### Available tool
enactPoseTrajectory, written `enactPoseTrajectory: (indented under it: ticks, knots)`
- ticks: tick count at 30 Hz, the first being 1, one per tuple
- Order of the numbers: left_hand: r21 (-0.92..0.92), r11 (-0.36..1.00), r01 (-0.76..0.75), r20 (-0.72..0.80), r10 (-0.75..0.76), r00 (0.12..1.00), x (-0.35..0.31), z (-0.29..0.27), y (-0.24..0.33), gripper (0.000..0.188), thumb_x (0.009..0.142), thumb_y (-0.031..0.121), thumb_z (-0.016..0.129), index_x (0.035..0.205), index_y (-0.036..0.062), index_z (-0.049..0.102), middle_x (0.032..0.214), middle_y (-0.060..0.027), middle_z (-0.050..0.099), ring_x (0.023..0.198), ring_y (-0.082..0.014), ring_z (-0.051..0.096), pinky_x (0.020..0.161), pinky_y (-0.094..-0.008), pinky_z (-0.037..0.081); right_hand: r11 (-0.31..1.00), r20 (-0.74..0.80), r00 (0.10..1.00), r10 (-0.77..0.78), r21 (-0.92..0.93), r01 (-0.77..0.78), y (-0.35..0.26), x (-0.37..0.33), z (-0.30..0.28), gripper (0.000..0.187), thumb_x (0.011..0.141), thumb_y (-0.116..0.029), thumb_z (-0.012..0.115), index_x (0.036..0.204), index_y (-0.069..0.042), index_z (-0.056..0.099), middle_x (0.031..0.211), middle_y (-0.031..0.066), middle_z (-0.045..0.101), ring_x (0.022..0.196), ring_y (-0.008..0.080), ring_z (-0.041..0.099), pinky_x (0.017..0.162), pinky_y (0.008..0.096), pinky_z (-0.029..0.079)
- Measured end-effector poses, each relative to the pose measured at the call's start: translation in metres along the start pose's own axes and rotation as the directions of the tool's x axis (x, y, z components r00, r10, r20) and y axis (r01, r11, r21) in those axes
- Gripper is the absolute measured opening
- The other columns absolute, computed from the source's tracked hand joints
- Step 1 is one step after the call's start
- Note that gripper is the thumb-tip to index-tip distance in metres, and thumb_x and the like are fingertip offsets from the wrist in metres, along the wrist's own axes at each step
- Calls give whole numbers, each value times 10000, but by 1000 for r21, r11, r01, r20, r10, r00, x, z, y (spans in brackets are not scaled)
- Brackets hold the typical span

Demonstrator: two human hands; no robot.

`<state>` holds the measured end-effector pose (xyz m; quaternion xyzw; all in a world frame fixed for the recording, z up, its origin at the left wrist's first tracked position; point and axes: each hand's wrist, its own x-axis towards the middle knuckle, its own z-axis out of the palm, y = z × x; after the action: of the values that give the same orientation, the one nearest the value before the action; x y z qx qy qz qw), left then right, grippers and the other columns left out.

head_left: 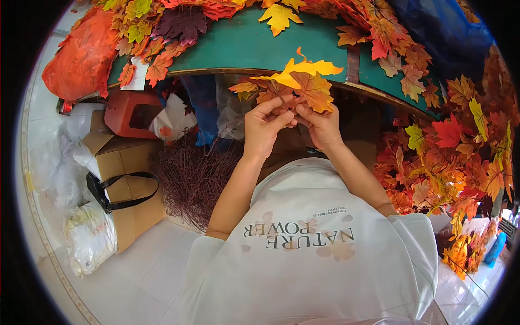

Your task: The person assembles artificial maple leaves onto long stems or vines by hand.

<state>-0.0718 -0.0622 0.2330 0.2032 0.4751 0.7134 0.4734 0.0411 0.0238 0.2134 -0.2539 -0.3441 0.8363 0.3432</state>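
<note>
Both my hands meet in front of the green table's edge, around a small bunch of artificial maple leaves in yellow and orange. My left hand is closed, thumb and fingers pinching at the base of the leaves. Close against it, my right hand is closed too, its thumb and fingertips gripping the same bunch from the other side. The leaves fan out above my fingers. Their stems are mostly hidden between my fingertips.
Loose autumn leaves lie along the green table. A red bag bulges at its left end. Below are a cardboard box and a heap of dark brown stems. Leaf garlands pile up on the right.
</note>
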Motion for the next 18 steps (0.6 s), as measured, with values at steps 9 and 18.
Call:
enactPoseTrajectory:
  ticks: [9, 18]
  knots:
    - [5, 1000, -6, -6, 6, 1000, 3, -4, -6, 313, 777, -77, 630, 1087, -59, 598, 822, -97, 639, 666, -148, 621, 621, -246, 528, 989, 31, 996, -81, -118, 84, 7, 0, -3, 286, 790, -38, 693, 1043, 24, 575, 975, 68, 625, 847, 143, 605, 727, 280, 532]
    - [-75, 997, -31, -124, 21, 992, 4, -12, -12, 259, 783, -71, 625, 1040, -52, 601, 795, -74, 621, 684, -159, 621, 637, -260, 529, 906, 186, 982, -13, -413, 90, 14, 2, -4, 184, 897, -115, 575, 1023, 19, 582, 968, 29, 617, 888, 103, 560, 789, 257, 462]
